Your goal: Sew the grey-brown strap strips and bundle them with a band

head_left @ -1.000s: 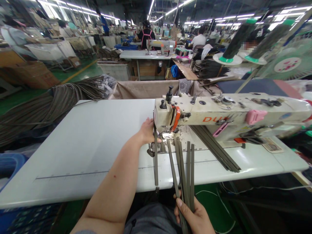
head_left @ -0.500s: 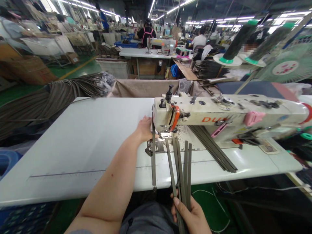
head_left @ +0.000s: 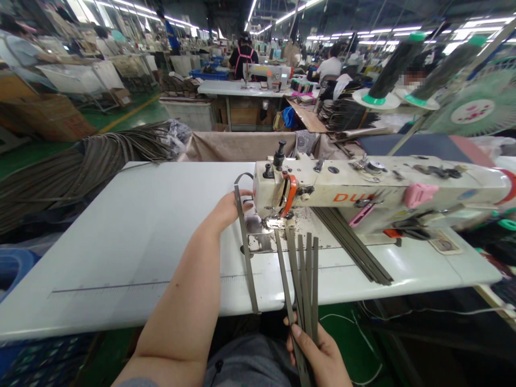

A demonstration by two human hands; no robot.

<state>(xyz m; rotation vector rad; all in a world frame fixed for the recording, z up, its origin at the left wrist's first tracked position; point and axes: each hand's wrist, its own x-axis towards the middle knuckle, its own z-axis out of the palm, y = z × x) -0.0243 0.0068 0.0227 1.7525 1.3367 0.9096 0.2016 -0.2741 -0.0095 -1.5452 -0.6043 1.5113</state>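
My left hand is just left of the sewing machine's head, fingers closed around a long, narrow grey-green strip. That strip bends over in a loop at its top, and its lower end reaches the table's front edge. Below the edge, my right hand grips several similar strips, fanned out and pointing up toward the needle plate. One of them, on the left, ends close to the presser foot. The sewing machine has a cream body with an orange guard.
More strips lie in a bundle under the machine arm. The white table carries a printed ruler line. A big heap of long strips is at the left. Thread cones and a fan stand at the right. People work farther back.
My left hand has moved left, away from the machine head, drawing the strip with it; the strip's top now bows in a loop. The strips in my right hand have fanned slightly.
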